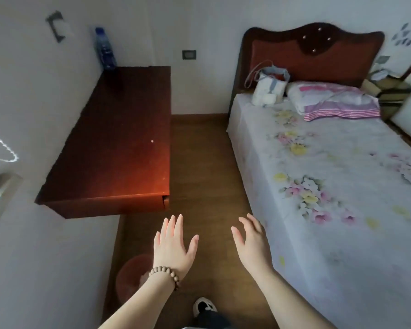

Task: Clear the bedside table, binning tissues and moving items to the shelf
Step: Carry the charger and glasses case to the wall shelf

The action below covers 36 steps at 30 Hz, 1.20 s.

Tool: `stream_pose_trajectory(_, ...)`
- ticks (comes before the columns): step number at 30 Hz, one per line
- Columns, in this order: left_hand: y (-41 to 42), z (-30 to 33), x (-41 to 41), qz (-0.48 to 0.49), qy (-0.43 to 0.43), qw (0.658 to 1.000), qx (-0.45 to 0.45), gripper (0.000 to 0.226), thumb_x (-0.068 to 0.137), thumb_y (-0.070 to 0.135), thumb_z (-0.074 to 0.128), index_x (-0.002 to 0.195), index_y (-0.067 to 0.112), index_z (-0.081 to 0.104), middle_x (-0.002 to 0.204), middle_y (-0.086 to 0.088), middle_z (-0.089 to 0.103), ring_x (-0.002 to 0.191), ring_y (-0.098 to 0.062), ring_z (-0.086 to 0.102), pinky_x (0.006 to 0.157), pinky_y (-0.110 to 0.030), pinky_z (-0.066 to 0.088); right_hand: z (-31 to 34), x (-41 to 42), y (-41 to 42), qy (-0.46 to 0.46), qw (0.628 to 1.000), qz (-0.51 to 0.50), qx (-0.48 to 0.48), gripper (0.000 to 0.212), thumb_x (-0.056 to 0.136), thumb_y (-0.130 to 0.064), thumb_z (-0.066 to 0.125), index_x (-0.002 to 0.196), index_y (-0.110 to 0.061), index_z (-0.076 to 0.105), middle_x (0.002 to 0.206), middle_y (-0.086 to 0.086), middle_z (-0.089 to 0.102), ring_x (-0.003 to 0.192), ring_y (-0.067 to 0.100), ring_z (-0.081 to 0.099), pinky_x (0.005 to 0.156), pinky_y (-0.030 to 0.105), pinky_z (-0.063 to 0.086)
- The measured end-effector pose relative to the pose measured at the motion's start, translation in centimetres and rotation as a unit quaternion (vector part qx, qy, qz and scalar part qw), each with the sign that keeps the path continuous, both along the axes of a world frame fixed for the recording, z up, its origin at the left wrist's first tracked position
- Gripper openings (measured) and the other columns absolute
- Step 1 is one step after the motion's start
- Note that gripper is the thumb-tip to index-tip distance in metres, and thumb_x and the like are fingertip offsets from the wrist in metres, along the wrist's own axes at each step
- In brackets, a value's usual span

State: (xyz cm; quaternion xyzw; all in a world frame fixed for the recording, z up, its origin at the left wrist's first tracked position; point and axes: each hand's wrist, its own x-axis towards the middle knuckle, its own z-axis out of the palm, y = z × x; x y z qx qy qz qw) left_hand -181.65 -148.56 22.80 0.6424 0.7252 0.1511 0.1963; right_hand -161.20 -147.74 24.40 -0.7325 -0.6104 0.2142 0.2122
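Against the left wall: dark red-brown table, long axis running away from the viewer toward the far wall, near end toward the hands. At its far left corner, one clear water bottle with blue cap and label, upright beside the wall; elsewhere on the top, only a small pale speck.

Low at the wall, below the table's near end: round reddish bin, something pale inside, too blurred to identify.

Over the wooden floor: left hand, fingers straight and spread, holding nothing, beaded bracelet at the wrist; right hand, fingers loosely extended, holding nothing.

Right side: bed with floral sheet, headboard at the far wall; cloth bag upright near a pillow. Bag contents not discernible.
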Motion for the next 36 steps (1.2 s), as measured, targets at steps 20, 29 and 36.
stream_pose_trajectory(20, -18.4, -1.2, 25.9, -0.522, 0.055, 0.851, -0.020, 0.075, 0.090, 0.061, 0.027, 0.150, 0.023, 0.004, 0.159, 0.001, 0.006, 0.145, -0.016, -0.002, 0.116, -0.042, 0.007, -3.0, 15.1, -39.1, 0.043, 0.850, -0.524, -0.025, 0.041, 0.095, -0.040, 0.044, 0.130, -0.020, 0.049, 0.146, 0.001, 0.037, 0.132, 0.019, 0.035, 0.110, 0.035, 0.030)
stream_pose_trajectory(29, -33.3, -1.5, 42.5, -0.643, 0.034, 0.765, -0.020, 0.072, 0.092, 0.057, 0.030, 0.150, 0.023, 0.005, 0.159, 0.001, 0.006, 0.145, -0.016, -0.002, 0.117, -0.040, 0.004, -2.8, 24.8, -55.9, 0.036, 0.744, -0.667, 0.000, 0.046, 0.093, -0.046, 0.040, 0.130, -0.021, 0.047, 0.138, 0.003, 0.045, 0.124, 0.019, 0.043, 0.101, 0.036, 0.041)
stream_pose_trajectory(36, -46.8, -2.2, 56.5, -0.673, 0.019, 0.738, -0.038, 0.072, 0.091, 0.058, 0.031, 0.149, 0.022, 0.011, 0.158, 0.000, 0.014, 0.145, -0.018, 0.004, 0.117, -0.041, 0.009, -2.0, 37.1, -68.7, 0.001, 0.731, -0.682, -0.019, 0.043, 0.095, -0.039, 0.044, 0.129, -0.013, 0.051, 0.143, 0.007, 0.041, 0.133, 0.023, 0.035, 0.109, 0.038, 0.032)
